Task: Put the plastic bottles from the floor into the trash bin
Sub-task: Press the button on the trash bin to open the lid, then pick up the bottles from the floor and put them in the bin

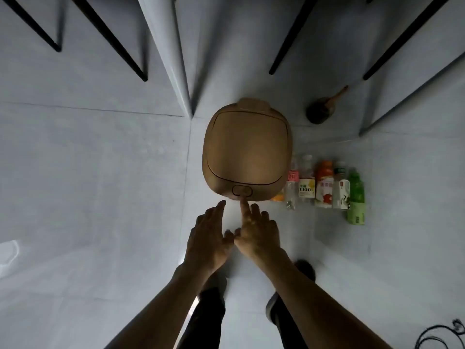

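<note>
Task barely begun: trash bin (247,149) lid closed, no bottle in hand.

I see my right hand (259,233) empty, index finger extended onto the lid button (242,190); left hand (210,238) released, beside it. All plastic bottles (327,187) lie in a row on the floor (100,172), right of centre, just beside the bin.

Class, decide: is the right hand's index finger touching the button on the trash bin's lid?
Touching. The head view shows the right hand with its fingertip meeting the lower edge of the button.

Matt tan plastic trash bin (247,149) on glossy, smooth grey floor (100,172).
</note>
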`<state>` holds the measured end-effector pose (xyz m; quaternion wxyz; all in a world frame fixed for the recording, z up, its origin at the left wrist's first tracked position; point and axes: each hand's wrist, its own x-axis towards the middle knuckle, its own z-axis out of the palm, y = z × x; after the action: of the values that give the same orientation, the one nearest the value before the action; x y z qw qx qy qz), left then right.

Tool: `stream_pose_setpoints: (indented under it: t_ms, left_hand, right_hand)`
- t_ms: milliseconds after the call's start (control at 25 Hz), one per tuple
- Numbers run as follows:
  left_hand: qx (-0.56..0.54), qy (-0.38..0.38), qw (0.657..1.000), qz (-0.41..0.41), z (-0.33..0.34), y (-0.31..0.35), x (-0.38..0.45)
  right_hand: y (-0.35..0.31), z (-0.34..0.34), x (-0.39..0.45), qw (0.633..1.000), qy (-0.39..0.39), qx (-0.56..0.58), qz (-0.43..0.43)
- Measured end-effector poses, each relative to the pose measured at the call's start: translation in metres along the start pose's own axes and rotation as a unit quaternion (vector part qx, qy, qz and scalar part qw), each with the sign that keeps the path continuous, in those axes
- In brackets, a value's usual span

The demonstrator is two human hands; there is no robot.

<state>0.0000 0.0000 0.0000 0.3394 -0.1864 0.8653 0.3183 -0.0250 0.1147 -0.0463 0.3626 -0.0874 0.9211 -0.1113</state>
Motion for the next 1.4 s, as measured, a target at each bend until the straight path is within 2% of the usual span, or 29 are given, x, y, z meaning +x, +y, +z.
stream_pose_setpoints:
  t_ms: [160, 360, 560, 760, 960, 1040, 1160, 1280, 1400]
  left_hand:
    - [-0.007, 0.001, 1.000, -0.012, 0.010, -0.018, 0.029]
    - [-0.018, -0.006, 1.000, -0.005, 0.015, -0.021, 0.031]
    - [-0.028, -0.007, 1.000, -0.003, 0.011, -0.021, 0.019]
    - [-0.027, -0.013, 0.999, 0.017, 0.020, -0.007, 0.006]
    - [-0.015, -0.042, 0.996, 0.074, 0.069, 0.023, 0.010]
    - [-0.013, -0.035, 0.996, 0.086, 0.103, 0.034, 0.031]
    - [0.001, -0.025, 0.998, 0.063, 0.155, 0.057, 0.085]
    - [0.033, 0.010, 0.999, 0.019, 0.196, 0.068, 0.155]
    - [0.021, 0.054, 0.998, 0.023, 0.238, 0.064, 0.220]
  right_hand:
    - [0.005, 0.023, 0.020, 0.999, -0.002, -0.020, 0.034]
    - [0.006, 0.031, 0.017, 0.999, 0.011, 0.010, 0.039]
    - [0.008, 0.018, 0.006, 0.984, 0.153, 0.090, 0.018]
    - [0.028, 0.003, -0.022, 0.980, 0.163, 0.108, 0.037]
    - [0.088, 0.004, -0.022, 0.972, 0.182, 0.127, 0.080]
    - [0.120, 0.014, -0.001, 0.977, 0.162, 0.119, 0.075]
    - [0.177, 0.027, 0.049, 0.982, 0.131, 0.114, 0.074]
    - [0.225, 0.034, 0.101, 0.993, 0.092, 0.051, 0.049]
    - [0.263, 0.049, 0.162, 0.994, 0.079, 0.067, 0.029]
